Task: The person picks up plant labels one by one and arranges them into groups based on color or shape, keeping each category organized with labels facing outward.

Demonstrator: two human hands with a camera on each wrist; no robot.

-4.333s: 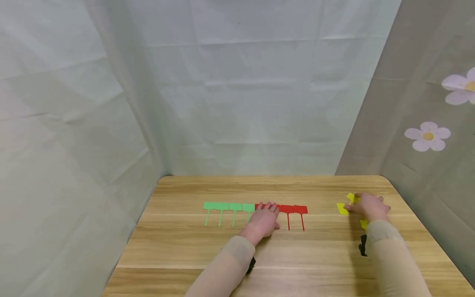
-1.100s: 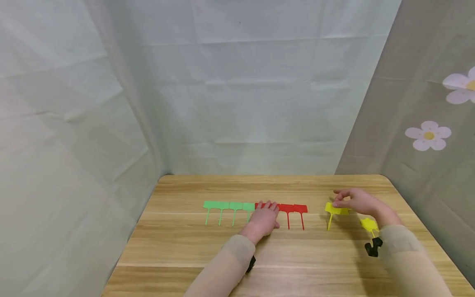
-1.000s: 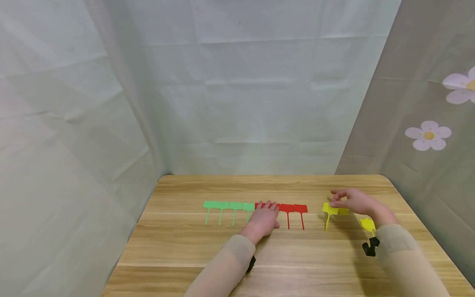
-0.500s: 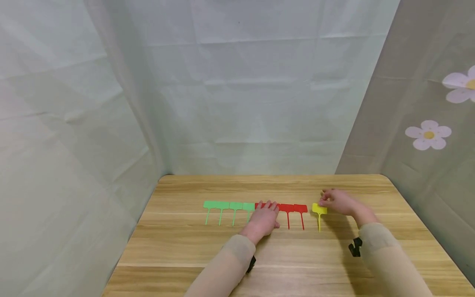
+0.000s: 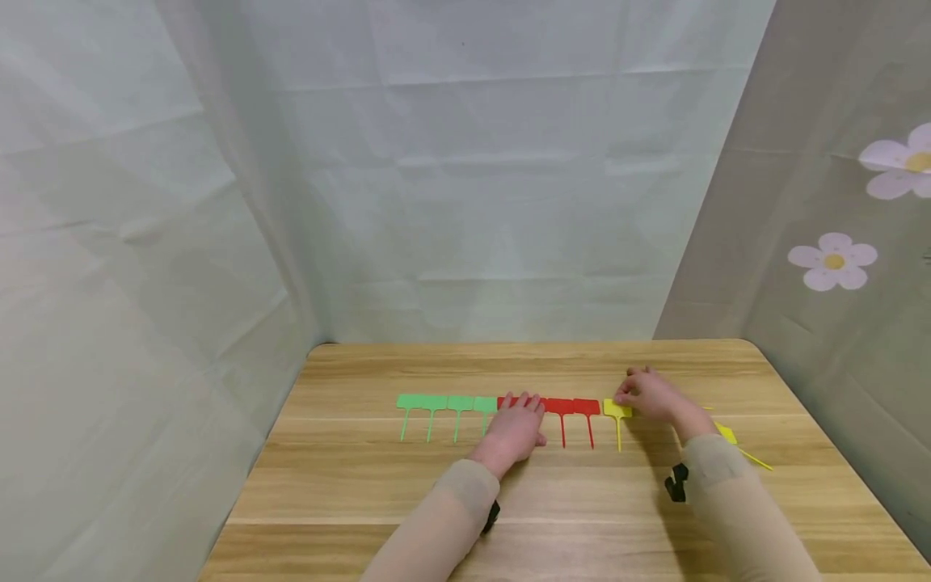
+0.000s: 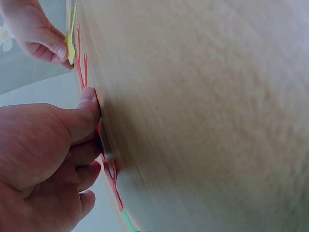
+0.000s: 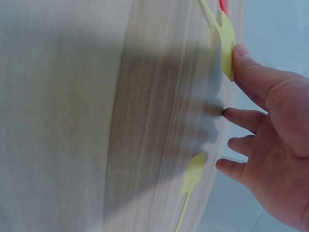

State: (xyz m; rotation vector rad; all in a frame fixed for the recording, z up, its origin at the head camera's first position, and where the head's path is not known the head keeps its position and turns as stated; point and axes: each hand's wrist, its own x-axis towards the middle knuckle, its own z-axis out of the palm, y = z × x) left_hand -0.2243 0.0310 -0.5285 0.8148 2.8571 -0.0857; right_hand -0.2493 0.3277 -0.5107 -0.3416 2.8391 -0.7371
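Note:
My right hand (image 5: pixel 650 394) pinches a yellow T-shaped plant label (image 5: pixel 617 409) by its head, just right of the row's last red label (image 5: pixel 586 406). In the right wrist view, the thumb lies on the yellow label's head (image 7: pixel 227 48) and the other fingers are spread apart. My left hand (image 5: pixel 515 428) lies on the red labels with its fingers stretched out, covering part of them. Green labels (image 5: pixel 422 402) continue the row to the left, heads side by side, stems toward me.
More yellow labels (image 5: pixel 726 433) lie loose to the right, partly behind my right forearm. Black wrist mounts (image 5: pixel 677 482) sit under both sleeves. The wooden table (image 5: pixel 582 517) is bounded by a pale cloth (image 5: pixel 473 202) at the back and sides.
My right hand has picked a yellow label from the loose ones at the right and carried it left, its stem now pointing toward me, up beside the red labels. The left hand has stayed put.

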